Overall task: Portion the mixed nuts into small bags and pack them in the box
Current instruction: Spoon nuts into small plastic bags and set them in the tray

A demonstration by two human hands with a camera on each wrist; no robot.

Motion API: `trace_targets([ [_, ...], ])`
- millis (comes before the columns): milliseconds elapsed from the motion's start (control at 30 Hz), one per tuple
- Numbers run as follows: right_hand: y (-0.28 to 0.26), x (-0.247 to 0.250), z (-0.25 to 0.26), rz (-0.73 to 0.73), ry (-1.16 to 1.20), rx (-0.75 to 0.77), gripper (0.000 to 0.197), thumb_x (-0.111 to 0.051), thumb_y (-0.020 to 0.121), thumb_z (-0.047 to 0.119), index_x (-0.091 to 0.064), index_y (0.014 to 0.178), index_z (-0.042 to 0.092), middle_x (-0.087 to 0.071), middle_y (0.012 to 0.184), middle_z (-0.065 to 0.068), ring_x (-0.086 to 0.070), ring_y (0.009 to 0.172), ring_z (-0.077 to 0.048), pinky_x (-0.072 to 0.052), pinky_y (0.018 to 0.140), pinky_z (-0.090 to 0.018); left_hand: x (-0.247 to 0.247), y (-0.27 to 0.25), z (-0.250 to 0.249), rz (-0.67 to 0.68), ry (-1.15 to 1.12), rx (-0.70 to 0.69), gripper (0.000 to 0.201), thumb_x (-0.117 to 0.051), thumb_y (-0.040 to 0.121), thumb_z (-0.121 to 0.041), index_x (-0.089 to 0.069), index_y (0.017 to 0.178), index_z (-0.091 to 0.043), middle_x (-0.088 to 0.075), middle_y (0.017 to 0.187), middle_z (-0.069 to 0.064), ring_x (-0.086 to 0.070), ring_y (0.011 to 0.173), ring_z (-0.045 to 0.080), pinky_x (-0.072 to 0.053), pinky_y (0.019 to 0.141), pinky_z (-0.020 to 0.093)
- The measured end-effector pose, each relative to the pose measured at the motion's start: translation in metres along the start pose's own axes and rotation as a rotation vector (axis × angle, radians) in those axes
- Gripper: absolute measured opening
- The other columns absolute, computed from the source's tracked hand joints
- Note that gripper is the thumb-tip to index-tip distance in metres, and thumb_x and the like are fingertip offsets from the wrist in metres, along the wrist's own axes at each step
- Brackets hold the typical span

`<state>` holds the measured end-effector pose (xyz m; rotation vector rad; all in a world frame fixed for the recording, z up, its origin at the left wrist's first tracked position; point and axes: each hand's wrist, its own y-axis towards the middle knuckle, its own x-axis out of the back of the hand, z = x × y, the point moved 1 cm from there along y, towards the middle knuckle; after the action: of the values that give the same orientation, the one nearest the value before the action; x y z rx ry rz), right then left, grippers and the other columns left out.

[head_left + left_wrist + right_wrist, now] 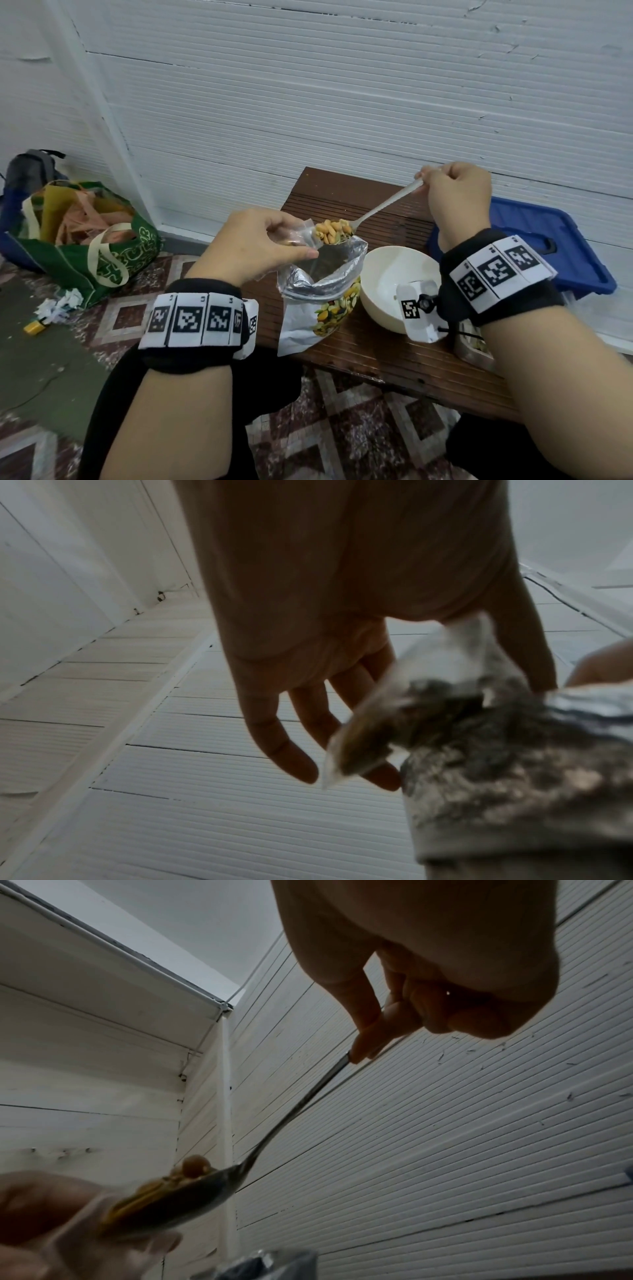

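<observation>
My right hand [457,198] pinches the handle end of the spoon [376,209] between thumb and curled fingers, and the bowl of that spoon is heaped with mixed nuts [333,230], pale peanuts on top, darker bits beneath. The spoon tips right at the mouth of the small clear bag [298,236], which my left hand [255,246] pinches at its rim between thumb and forefinger; from the left wrist the other fingers [291,750] hang loosely curled beside the bag, and the bag itself is a blur there. All of this hovers just above the big foil nut pouch [318,298], standing open on the wooden counter [376,356] with its silver lining showing. Just to the right of the pouch sits a white bowl [387,274], partly hidden behind my right wrist camera. Further right, at the counter's far edge, there's the blue lid [544,236] of the box. Something foil-like peeks out under my right forearm, can't tell what. Off on the floor to the left, a green tote bag [85,253] stuffed with orange scraps, a dark backpack [29,171] behind it, crumpled paper [60,303] nearby
</observation>
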<state>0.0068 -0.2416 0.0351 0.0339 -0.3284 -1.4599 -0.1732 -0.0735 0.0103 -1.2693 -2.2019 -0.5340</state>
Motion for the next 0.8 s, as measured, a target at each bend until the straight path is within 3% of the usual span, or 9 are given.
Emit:
trace_targets([
  [67,-0.003,-0.007,0.000,0.030,-0.057,0.030,0.022,-0.056,0.090,0.009,-0.063,0.077,-0.007,-0.065,0.073,0.003,-0.061,0.076,-0.006,-0.047,0.062,-0.012,-0.004,0.002,-0.001,0.023,0.035,-0.001,0.041,-0.083,0.064,-0.042,-0.065,0.100,-0.034,-0.061,0.090,-0.020,-0.050,0.079,-0.011,-0.036,0.056,0.000],
  [100,-0.005,-0.010,0.000,0.043,-0.087,0.045,0.025,-0.056,0.091,0.011,-0.064,0.080,-0.010,-0.065,0.074,0.002,-0.061,0.077,-0.008,-0.044,0.059,-0.010,-0.007,0.004,-0.001,0.032,0.046,0.001,0.043,-0.083,0.063,-0.043,-0.067,0.101,-0.033,-0.062,0.090,-0.020,-0.052,0.080,-0.010,-0.036,0.056,0.002],
  [200,-0.009,-0.019,-0.002,0.069,-0.107,0.063,0.030,-0.057,0.091,0.016,-0.062,0.081,-0.013,-0.064,0.074,-0.005,-0.062,0.079,-0.014,-0.045,0.065,-0.020,-0.014,0.007,-0.001,0.043,0.039,0.006,0.050,-0.085,0.061,-0.044,-0.070,0.106,-0.028,-0.066,0.091,-0.016,-0.059,0.085,-0.004,-0.040,0.064,0.006],
  [267,-0.013,-0.023,0.000,0.087,-0.098,0.052,0.028,-0.058,0.091,0.014,-0.063,0.078,-0.010,-0.064,0.071,-0.002,-0.064,0.079,-0.011,-0.045,0.064,-0.018,-0.018,0.008,-0.001,0.042,0.028,0.003,0.050,-0.084,0.062,-0.045,-0.070,0.106,-0.027,-0.066,0.090,-0.016,-0.059,0.085,-0.004,-0.043,0.068,0.009],
  [400,-0.024,-0.027,0.006,0.131,-0.089,0.075,0.033,-0.058,0.092,0.017,-0.056,0.062,0.004,-0.061,0.064,0.006,-0.060,0.074,-0.006,-0.041,0.064,-0.017,-0.024,0.008,-0.004,0.012,0.006,-0.025,0.040,-0.081,0.066,-0.046,-0.068,0.100,-0.029,-0.065,0.087,-0.015,-0.059,0.081,-0.002,-0.041,0.064,0.010],
  [500,-0.030,-0.024,0.014,0.161,0.005,0.162,0.028,-0.058,0.093,0.019,-0.060,0.066,0.012,-0.068,0.071,0.006,-0.064,0.081,-0.007,-0.046,0.076,-0.019,-0.025,0.007,-0.004,-0.021,-0.024,-0.030,0.035,-0.079,0.070,-0.046,-0.066,0.098,-0.029,-0.064,0.088,-0.015,-0.058,0.078,-0.002,-0.042,0.059,0.006],
  [567,-0.032,-0.020,0.020,0.143,0.090,0.260,0.022,-0.058,0.093,0.018,-0.065,0.073,0.012,-0.069,0.080,0.003,-0.065,0.083,-0.014,-0.050,0.081,-0.026,-0.024,0.006,-0.003,-0.040,-0.057,-0.025,0.034,-0.078,0.071,-0.046,-0.063,0.097,-0.031,-0.063,0.090,-0.017,-0.057,0.080,-0.005,-0.041,0.060,0.006],
  [633,-0.031,-0.014,0.024,0.117,0.173,0.334,0.016,-0.059,0.093,0.016,-0.066,0.079,0.012,-0.067,0.080,0.003,-0.064,0.078,-0.012,-0.052,0.079,-0.025,-0.021,0.006,-0.001,-0.066,-0.110,-0.011,0.029,-0.078,0.071,-0.045,-0.060,0.092,-0.035,-0.062,0.091,-0.018,-0.057,0.084,-0.005,-0.041,0.065,0.008],
  [800,-0.023,0.000,0.025,-0.045,0.280,0.375,0.021,-0.059,0.092,0.012,-0.061,0.073,0.021,-0.068,0.078,0.009,-0.062,0.070,-0.006,-0.054,0.074,-0.026,-0.015,0.004,0.005,-0.093,-0.176,0.013,0.025,-0.077,0.071,-0.046,-0.057,0.084,-0.039,-0.061,0.092,-0.013,-0.058,0.092,0.000,-0.046,0.078,0.020],
])
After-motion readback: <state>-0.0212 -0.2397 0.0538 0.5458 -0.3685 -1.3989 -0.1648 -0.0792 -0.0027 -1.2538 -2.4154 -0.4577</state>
